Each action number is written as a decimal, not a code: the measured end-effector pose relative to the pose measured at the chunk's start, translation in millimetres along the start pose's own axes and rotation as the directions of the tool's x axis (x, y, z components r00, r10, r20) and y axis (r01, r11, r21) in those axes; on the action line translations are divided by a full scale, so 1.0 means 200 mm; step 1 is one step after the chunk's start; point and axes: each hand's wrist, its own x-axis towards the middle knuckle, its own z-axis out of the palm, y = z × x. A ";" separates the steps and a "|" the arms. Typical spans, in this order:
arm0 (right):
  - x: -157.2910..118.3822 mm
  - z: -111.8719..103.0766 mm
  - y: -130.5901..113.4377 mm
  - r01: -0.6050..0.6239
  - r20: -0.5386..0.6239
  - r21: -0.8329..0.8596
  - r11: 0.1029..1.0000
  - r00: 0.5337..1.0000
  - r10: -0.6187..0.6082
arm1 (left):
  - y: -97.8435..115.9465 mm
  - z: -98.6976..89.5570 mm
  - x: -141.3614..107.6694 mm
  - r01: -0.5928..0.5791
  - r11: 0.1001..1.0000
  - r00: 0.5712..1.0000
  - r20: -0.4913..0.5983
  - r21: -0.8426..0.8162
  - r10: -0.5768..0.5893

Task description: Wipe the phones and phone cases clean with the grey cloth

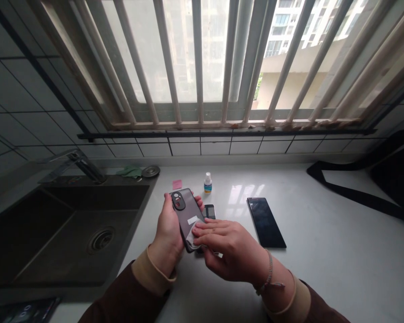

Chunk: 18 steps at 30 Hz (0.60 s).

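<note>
My left hand [166,229] is wrapped round a smartphone [187,204] in a greyish, see-through case, its back and camera bump turned up. A small white label shows on the phone's back. With my right hand [230,244] I press a white wiping cloth [192,238] flat against the phone's lower end, the fingers together over it. Behind the held phone, a second phone [209,211] lies on the counter, mostly hidden by my hands. Beyond it stands a small white spray bottle [208,184] with a blue and yellow label.
A black tablet-like slab [266,223] lies on the white counter [326,251] to the right. At left are a sink [63,242] and faucet [87,166]. A pink note [177,184], green cloth [130,172] and drain strainer [151,171] lie behind. A black strap [343,190] rests far right.
</note>
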 end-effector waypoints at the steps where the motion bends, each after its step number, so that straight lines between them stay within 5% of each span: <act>1: 0.00 -0.01 -0.01 -0.015 -0.012 0.054 0.998 1.000 0.015 | 0.01 0.00 0.00 -0.002 1.000 1.000 0.000 -0.020 0.002; 8: 0.00 -0.06 -0.03 -0.262 -0.052 0.453 0.852 0.946 0.319 | 0.03 -0.01 0.00 0.143 0.990 0.986 0.091 -0.015 -0.141; 10: 0.00 -0.05 0.00 -0.358 -0.115 0.561 0.747 0.859 0.498 | 0.02 -0.02 0.00 0.237 0.971 0.959 0.155 0.019 -0.237; 15: -0.01 -0.06 0.10 -0.464 -0.227 0.727 0.507 0.535 0.814 | -0.03 -0.04 -0.01 0.295 0.951 0.920 0.244 0.087 -0.308; 18: -0.01 -0.07 0.12 -0.547 -0.355 0.589 0.594 0.485 0.799 | -0.04 -0.04 -0.02 0.306 0.947 0.917 0.236 0.100 -0.321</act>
